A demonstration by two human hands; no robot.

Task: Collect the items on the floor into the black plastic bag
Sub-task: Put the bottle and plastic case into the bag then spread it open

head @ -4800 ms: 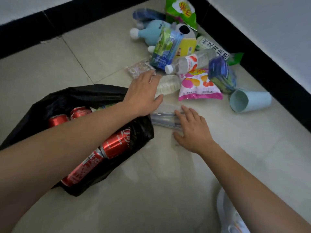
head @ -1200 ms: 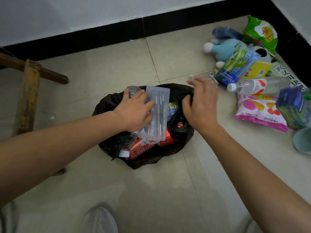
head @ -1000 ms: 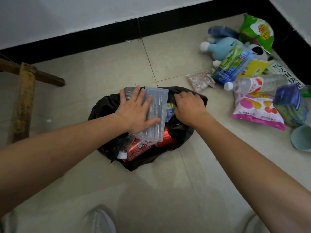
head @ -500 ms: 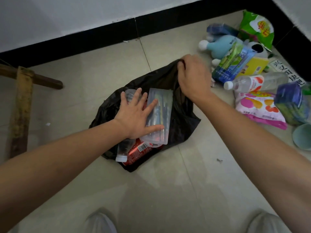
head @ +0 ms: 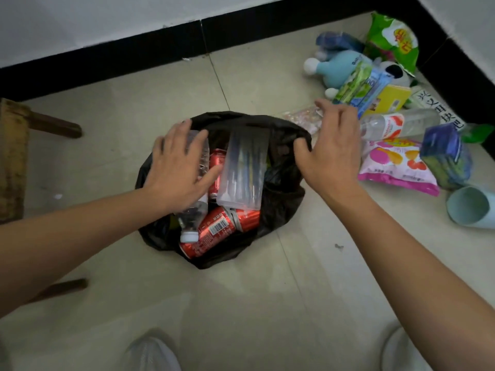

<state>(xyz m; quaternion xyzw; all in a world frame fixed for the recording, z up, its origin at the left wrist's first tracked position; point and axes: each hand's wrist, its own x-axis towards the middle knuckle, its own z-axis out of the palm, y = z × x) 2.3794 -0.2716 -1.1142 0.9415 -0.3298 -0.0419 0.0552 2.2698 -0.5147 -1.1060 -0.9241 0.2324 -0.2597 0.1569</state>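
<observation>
Black bag (head: 278, 210): clear case (head: 242, 170) dropped in. Our left hand (head: 178, 170) and right hand (head: 330, 153) hover empty, fingers spread. Next we grab the pink packet (head: 396, 164).

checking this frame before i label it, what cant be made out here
All head view:
- black plastic bag: its lower contents are hidden under the red cans and clear plastic case.
- clear bottle: mostly covered by the left hand.
- small clear packet: partly behind the right hand; contents too blurred to name.
- light blue cup: cut off by the right edge.
- blue plush toy: partly hidden behind a snack pack.
</observation>
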